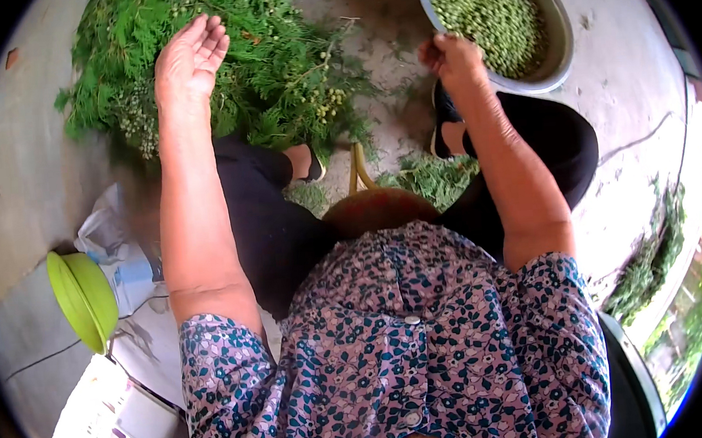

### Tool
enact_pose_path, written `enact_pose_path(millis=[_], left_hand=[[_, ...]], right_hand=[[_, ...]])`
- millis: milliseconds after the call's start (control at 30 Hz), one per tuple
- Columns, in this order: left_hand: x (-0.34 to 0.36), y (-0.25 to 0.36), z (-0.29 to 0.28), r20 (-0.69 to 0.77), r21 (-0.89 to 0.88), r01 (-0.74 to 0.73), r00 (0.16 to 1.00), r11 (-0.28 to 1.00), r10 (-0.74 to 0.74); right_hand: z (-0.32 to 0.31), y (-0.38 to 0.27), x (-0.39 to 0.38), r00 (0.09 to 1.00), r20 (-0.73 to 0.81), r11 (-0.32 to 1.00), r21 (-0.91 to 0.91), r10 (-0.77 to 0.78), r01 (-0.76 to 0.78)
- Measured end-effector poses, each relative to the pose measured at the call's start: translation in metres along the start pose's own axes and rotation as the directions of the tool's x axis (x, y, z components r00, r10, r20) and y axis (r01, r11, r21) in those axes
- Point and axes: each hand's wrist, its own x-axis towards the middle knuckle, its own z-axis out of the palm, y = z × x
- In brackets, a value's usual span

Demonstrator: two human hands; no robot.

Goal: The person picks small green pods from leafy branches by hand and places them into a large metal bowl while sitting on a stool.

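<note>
My left hand [193,59] is raised over a pile of leafy green branches [276,74] dotted with small pale seed cones, palm partly up, fingers loosely bent and nothing visible in it. Beside the near rim of a grey basin [555,70], which holds many small round green pieces [487,10], my right hand [450,57] has its fingers curled; what they hold, if anything, is hidden. Both my forearms reach up from the lower part of the view over my dark-trousered legs [557,135].
I sit on a low stool [378,205]. Loose green sprigs [421,177] lie between my feet. At left stand a lime-green plastic basin [80,299], a pale bag [122,267] and white objects [145,416] near a thin cable. More cut foliage [651,259] lies at the right.
</note>
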Motion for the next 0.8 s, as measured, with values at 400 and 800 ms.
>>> enact_pose_path(millis=[400, 800], left_hand=[[-0.052, 0.089, 0.036, 0.049, -0.138, -0.147, 0.987, 0.979, 0.155], [-0.088, 0.034, 0.103, 0.415, 0.259, 0.078, 0.891, 0.963, -0.184]], right_hand=[[0.043, 0.052, 0.017, 0.986, 0.027, 0.799, -0.59, 0.166, -0.118], [0.105, 0.102, 0.111, 0.561, 0.828, -0.674, -0.417, -0.006, 0.61]])
